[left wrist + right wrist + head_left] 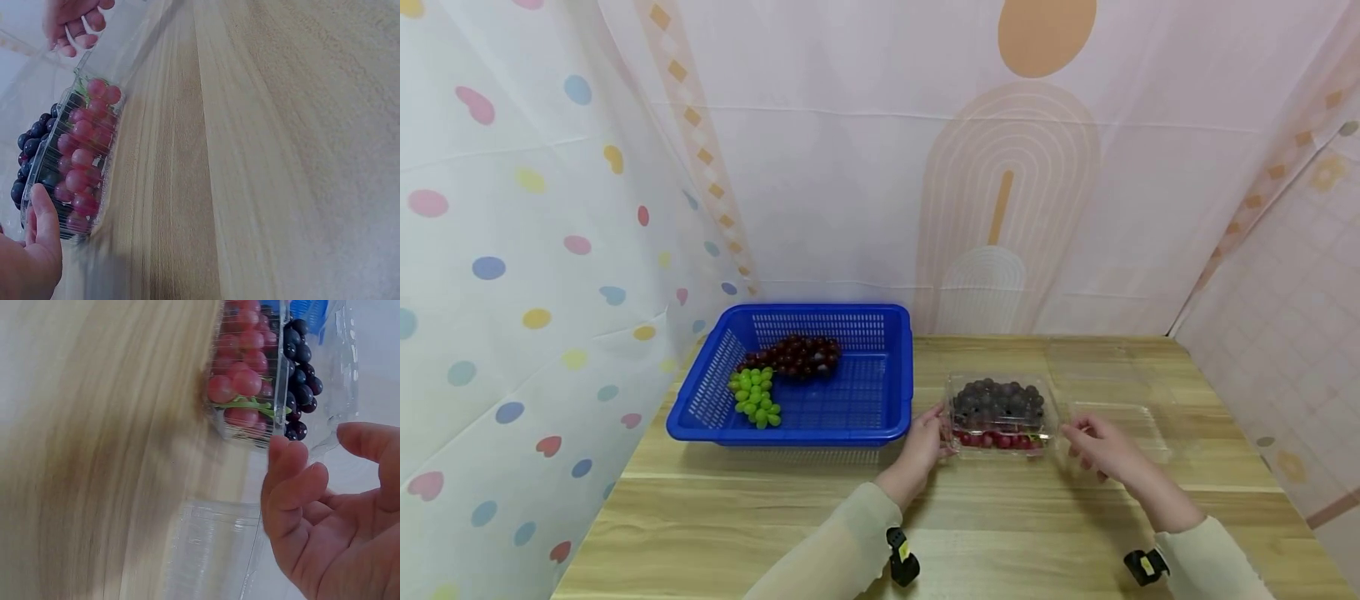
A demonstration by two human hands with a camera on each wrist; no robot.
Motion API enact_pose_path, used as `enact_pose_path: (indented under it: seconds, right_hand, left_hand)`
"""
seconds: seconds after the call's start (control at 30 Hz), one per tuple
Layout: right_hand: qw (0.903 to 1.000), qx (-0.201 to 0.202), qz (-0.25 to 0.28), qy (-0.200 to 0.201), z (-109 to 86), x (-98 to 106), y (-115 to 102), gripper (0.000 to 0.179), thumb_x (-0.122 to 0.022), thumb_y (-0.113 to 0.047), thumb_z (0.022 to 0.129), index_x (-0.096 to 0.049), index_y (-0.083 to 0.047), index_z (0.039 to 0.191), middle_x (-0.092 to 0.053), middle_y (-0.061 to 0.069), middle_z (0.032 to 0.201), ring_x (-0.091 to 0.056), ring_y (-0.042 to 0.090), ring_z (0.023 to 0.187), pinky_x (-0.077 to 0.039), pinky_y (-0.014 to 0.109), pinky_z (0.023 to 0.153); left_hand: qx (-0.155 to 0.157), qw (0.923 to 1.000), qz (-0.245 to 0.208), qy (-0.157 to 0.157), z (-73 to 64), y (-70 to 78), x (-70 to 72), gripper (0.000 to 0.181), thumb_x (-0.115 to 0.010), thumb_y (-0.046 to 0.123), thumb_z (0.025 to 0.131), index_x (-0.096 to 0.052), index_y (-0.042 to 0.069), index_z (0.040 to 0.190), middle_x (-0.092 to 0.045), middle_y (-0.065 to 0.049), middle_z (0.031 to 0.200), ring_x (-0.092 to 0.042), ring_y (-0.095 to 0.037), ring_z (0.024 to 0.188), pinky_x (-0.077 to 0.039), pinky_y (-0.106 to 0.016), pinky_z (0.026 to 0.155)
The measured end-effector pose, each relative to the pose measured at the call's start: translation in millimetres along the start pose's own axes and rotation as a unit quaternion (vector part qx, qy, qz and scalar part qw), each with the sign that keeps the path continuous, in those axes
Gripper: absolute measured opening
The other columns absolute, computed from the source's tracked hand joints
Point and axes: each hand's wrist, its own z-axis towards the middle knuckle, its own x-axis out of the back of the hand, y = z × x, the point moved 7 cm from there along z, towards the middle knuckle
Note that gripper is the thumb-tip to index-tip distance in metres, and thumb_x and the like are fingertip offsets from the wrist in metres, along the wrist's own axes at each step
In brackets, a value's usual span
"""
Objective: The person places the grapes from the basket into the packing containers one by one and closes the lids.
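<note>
A clear plastic clamshell box [1049, 433] sits on the table in front of me. Red grapes [81, 159] fill its near side, with a green stem among them, and dark grapes [303, 387] rise above the rim behind. The transparent lid [345, 369] stands over the dark grapes. My left hand [922, 446] holds the box's left end, thumb at the near rim corner and other fingers mostly hidden. At the right end my right hand [1101, 448] hovers with loosely bent fingers, its fingertips close to the box corner and nothing between them.
Left of the box is a blue plastic basket [901, 392] with a green grape bunch [755, 398] and a dark red bunch [805, 356]. A second clear plastic box [1123, 417] lies open at the right. Patterned curtains [850, 183] border the wooden table [1000, 533].
</note>
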Motion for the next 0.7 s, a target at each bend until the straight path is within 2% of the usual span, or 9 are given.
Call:
enact_pose_path:
  seconds: [0.07, 0.13, 0.23, 0.33, 0.43, 0.47, 0.6, 0.7]
  right_hand:
    - [0.9999, -0.007, -0.013, -0.003, -1.2, -3.0, 1.5, 0.041, -0.048, -0.034, 0.099, -0.053, 0.005, 0.111, -0.064, 0.010, 0.081, -0.054, 0.019, 0.062, -0.044, 0.029, 0.044]
    - [0.9998, -0.016, -0.011, -0.009, -1.9, -6.4, 2.8, 0.043, -0.046, -0.033, 0.100, -0.054, 0.007, 0.113, -0.065, 0.008, 0.076, -0.054, 0.018, 0.058, -0.042, 0.028, 0.042]
    - [0.9993, -0.035, 0.003, -0.011, -3.4, -10.4, 5.3, 0.048, -0.044, -0.035, 0.100, -0.054, 0.009, 0.116, -0.065, 0.007, 0.071, -0.053, 0.017, 0.053, -0.040, 0.026, 0.042]
    - [0.9984, -0.047, 0.023, -0.021, -5.1, -14.9, 8.2, 0.051, -0.042, -0.038, 0.101, -0.053, 0.010, 0.116, -0.065, 0.006, 0.071, -0.054, 0.014, 0.050, -0.040, 0.024, 0.042]
    - [0.9963, -0.056, 0.053, -0.040, -5.6, -21.5, 11.8, 0.050, -0.040, -0.037, 0.102, -0.053, 0.010, 0.115, -0.065, 0.006, 0.072, -0.054, 0.012, 0.050, -0.040, 0.023, 0.042]
    - [0.9952, -0.057, 0.064, -0.047, -5.3, -24.0, 12.9, 0.049, -0.039, -0.035, 0.102, -0.052, 0.010, 0.116, -0.066, 0.006, 0.073, -0.054, 0.011, 0.050, -0.040, 0.022, 0.042]
    - [0.9909, -0.062, 0.109, -0.051, -1.4, -30.5, 16.5, 0.041, -0.038, -0.026, 0.101, -0.050, 0.010, 0.117, -0.066, 0.004, 0.074, -0.053, 0.009, 0.049, -0.039, 0.020, 0.042]
    - [0.9881, -0.067, 0.131, -0.045, 1.8, -32.5, 18.7, 0.035, -0.036, -0.021, 0.100, -0.048, 0.009, 0.113, -0.065, 0.002, 0.073, -0.052, 0.008, 0.049, -0.040, 0.020, 0.042]
  left_hand:
    - [0.005, 1.0000, -0.003, 0.004, -0.3, 0.2, 0.4, 0.051, -0.033, 0.005, 0.093, -0.035, -0.004, 0.143, -0.055, -0.021, 0.112, -0.049, -0.015, 0.071, -0.052, -0.029, 0.063]
    - [0.008, 0.9999, -0.008, 0.003, 0.3, -0.2, 0.4, 0.048, -0.033, 0.010, 0.096, -0.038, -0.004, 0.141, -0.056, -0.015, 0.097, -0.049, -0.013, 0.069, -0.052, -0.028, 0.062]
    - [0.010, 0.9999, -0.012, -0.001, 2.1, -1.4, 0.2, 0.044, -0.035, 0.013, 0.096, -0.043, -0.005, 0.135, -0.049, -0.006, 0.080, -0.047, -0.012, 0.066, -0.051, -0.027, 0.061]
    - [0.002, 1.0000, -0.003, -0.005, 3.2, -2.0, 0.6, 0.043, -0.037, 0.015, 0.096, -0.046, -0.006, 0.132, -0.056, -0.012, 0.100, -0.048, -0.014, 0.070, -0.053, -0.031, 0.064]
    - [-0.003, 0.9999, 0.007, -0.010, 3.0, -2.6, 0.9, 0.048, -0.037, 0.018, 0.097, -0.040, -0.005, 0.140, -0.053, -0.018, 0.114, -0.048, -0.017, 0.075, -0.055, -0.036, 0.070]
    - [-0.004, 0.9999, 0.010, -0.012, 2.5, -2.4, 0.8, 0.050, -0.038, 0.020, 0.098, -0.038, -0.005, 0.141, -0.053, -0.017, 0.112, -0.047, -0.017, 0.075, -0.055, -0.037, 0.071]
    - [-0.007, 0.9998, 0.009, -0.018, -1.4, 1.2, -0.4, 0.053, -0.042, 0.019, 0.098, -0.033, -0.005, 0.144, -0.048, -0.005, 0.080, -0.046, -0.012, 0.070, -0.054, -0.032, 0.067]
    - [-0.015, 0.9997, 0.011, -0.017, -3.7, 4.1, -1.0, 0.056, -0.045, 0.012, 0.093, -0.030, -0.008, 0.144, -0.046, 0.000, 0.077, -0.046, -0.010, 0.067, -0.053, -0.028, 0.064]
